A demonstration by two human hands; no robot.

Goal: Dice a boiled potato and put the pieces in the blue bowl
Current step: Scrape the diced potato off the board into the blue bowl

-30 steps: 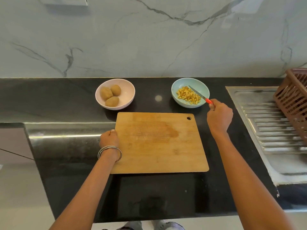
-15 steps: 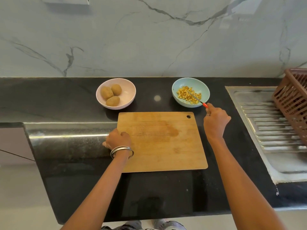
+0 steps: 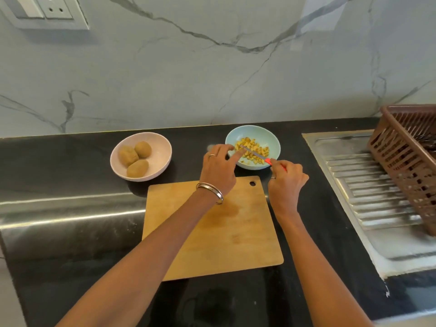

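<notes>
right hand [image 3: 286, 179] gripping a knife [image 3: 256, 156] over the blue bowl [image 3: 273, 140], left hand [image 3: 218, 167] fingers out straight touching the blade, diced potato [image 3: 253, 153] inside, cutting board [image 3: 236, 232] just below

A single head-worn view looks forward and steeply down from close above the rectangular wooden cutting board [image 3: 212, 227], with the black polished stone surface [image 3: 70, 256] and white marble wall [image 3: 212, 67] behind it.

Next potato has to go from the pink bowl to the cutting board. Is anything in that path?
Nothing visible. The pink bowl sits just behind the cutting board's far left corner, with bare counter between. Both hands are off to the right at the blue bowl.
</notes>
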